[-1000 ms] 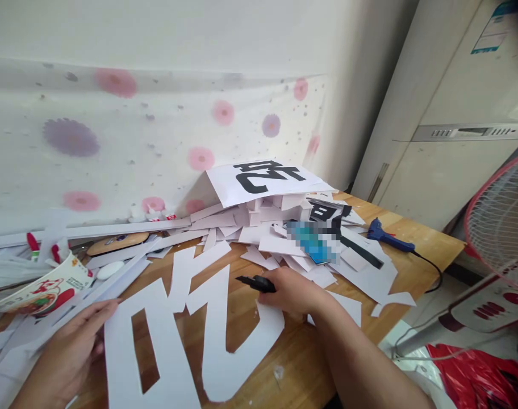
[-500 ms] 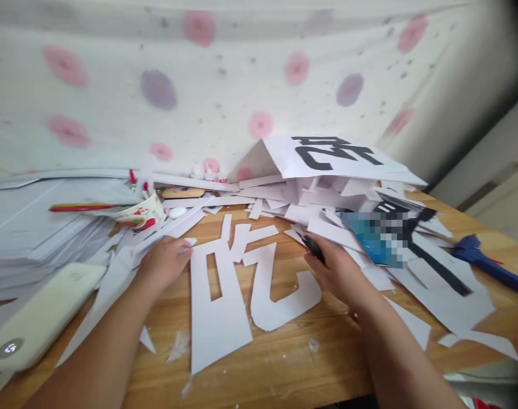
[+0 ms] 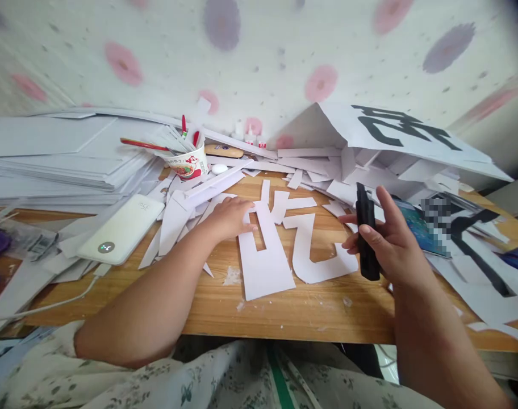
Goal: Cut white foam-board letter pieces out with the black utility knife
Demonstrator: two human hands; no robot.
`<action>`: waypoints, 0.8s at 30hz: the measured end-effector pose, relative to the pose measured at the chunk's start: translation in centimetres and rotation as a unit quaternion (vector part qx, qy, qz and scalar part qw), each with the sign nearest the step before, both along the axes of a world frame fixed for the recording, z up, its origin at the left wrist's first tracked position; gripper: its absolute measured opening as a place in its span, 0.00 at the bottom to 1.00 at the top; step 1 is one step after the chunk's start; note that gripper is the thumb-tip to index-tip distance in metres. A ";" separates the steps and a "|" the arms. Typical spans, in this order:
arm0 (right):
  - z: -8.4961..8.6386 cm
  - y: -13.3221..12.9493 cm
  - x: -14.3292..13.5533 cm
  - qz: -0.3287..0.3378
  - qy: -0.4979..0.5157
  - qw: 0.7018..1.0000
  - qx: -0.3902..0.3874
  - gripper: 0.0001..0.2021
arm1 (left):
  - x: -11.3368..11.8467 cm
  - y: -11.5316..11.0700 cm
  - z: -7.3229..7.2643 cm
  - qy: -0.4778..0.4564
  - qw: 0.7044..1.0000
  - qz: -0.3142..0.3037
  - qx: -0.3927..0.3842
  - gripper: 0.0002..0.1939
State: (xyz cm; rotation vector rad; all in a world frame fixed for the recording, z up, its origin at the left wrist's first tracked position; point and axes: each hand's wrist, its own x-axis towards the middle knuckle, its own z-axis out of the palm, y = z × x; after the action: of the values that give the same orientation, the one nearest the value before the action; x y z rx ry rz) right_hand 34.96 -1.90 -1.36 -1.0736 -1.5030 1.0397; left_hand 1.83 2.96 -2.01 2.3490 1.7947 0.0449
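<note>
Head view: the left hand (image 3: 227,218) lies flat, fingers spread, pressing the top left of the cutout (image 3: 280,241), which sits mid-desk (image 3: 284,309) near the front edge. The right hand (image 3: 387,244) is lifted just right of the cutout, fingers curled round an upright black knife (image 3: 365,236). A power bank (image 3: 120,230) lies towards the left edge, a cup (image 3: 186,165) stands at the back.

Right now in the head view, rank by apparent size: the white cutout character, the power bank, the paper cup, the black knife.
1. white cutout character
2. power bank
3. black knife, in the right hand; nearer the camera, so unsure against:
4. paper cup
</note>
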 end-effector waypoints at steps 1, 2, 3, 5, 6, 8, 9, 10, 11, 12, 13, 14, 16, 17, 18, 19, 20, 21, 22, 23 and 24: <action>0.1 -0.4 -0.3 0.006 0.013 1.000 0.007 0.38 | 0.0 0.0 -0.1 -0.002 1.000 0.005 0.008 0.29; 0.1 -0.7 -0.6 0.009 0.023 1.000 0.013 0.36 | 0.1 0.0 -0.3 -0.002 1.000 0.011 0.017 0.26; 0.1 -1.0 -0.8 0.010 0.026 0.999 0.019 0.32 | 0.2 0.0 -0.4 -0.002 0.999 0.019 0.027 0.23; -0.2 -1.4 -1.2 0.012 0.012 1.000 0.023 0.24 | 0.4 -0.1 -0.5 -0.001 0.999 0.034 0.041 0.19; -0.3 -1.6 -1.3 0.014 0.001 1.000 0.023 0.20 | 0.6 -0.2 -0.5 -0.001 0.998 0.039 0.045 0.18; -0.6 -1.8 -1.6 0.015 0.000 1.000 0.022 0.15 | 0.7 -0.2 -0.5 -0.004 0.998 0.043 0.044 0.17; -0.7 -1.9 -1.7 0.015 0.013 1.000 0.022 0.14 | 0.7 -0.3 -0.5 -0.004 0.998 0.043 0.040 0.17; -0.8 -2.0 -1.9 0.013 0.034 0.999 0.024 0.14 | 0.7 -0.2 -0.5 -0.002 0.998 0.046 0.036 0.16; -0.8 -2.0 -2.0 0.009 0.059 0.998 0.025 0.14 | 0.6 -0.2 -0.5 0.001 0.998 0.051 0.034 0.15; -0.9 -2.1 -2.1 0.002 0.081 0.996 0.025 0.15 | 0.5 -0.1 -0.5 0.005 0.998 0.059 0.035 0.14; -0.9 -2.1 -2.2 -0.007 0.097 0.995 0.023 0.16 | 0.4 0.1 -0.5 0.010 0.997 0.068 0.039 0.14; -0.9 -2.1 -2.3 -0.016 0.108 0.994 0.019 0.17 | 0.3 0.3 -0.6 0.012 0.996 0.077 0.045 0.14; -0.9 -2.1 -2.3 -0.034 0.117 0.993 0.006 0.20 | 0.2 0.9 -0.9 0.011 0.994 0.089 0.059 0.16; -1.0 -2.0 -2.3 -0.042 0.116 0.992 -0.001 0.21 | 0.2 1.3 -1.0 0.008 0.993 0.092 0.067 0.17; -1.1 -1.8 -2.2 -0.049 0.113 0.992 -0.006 0.21 | 0.2 1.6 -1.2 0.005 0.993 0.094 0.074 0.18; -1.2 -1.6 -2.2 -0.055 0.107 0.993 -0.008 0.21 | 0.2 1.9 -1.4 0.001 0.992 0.095 0.081 0.18; -1.3 -1.4 -2.1 -0.060 0.099 0.993 -0.008 0.22 | 0.3 2.2 -1.6 -0.003 0.992 0.094 0.087 0.19; -1.5 -1.1 -2.0 -0.065 0.089 0.994 -0.005 0.23 | 0.4 2.4 -1.7 -0.006 0.992 0.092 0.091 0.19; -1.7 -0.9 -1.9 -0.067 0.080 0.995 0.001 0.26 | 0.6 2.5 -1.7 -0.010 0.992 0.089 0.093 0.19; -1.9 -0.6 -1.8 -0.066 0.072 0.995 0.006 0.29 | 0.7 2.4 -1.6 -0.015 0.992 0.086 0.096 0.19; -2.0 -0.4 -1.7 -0.063 0.065 0.996 0.009 0.32 | 0.8 2.2 -1.4 -0.020 0.992 0.081 0.099 0.20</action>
State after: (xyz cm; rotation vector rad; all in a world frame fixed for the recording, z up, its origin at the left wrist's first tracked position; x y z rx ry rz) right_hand 33.24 -2.31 -3.39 -1.0539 -1.3218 0.9856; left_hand 2.64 5.19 -3.40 2.3030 2.0428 0.3040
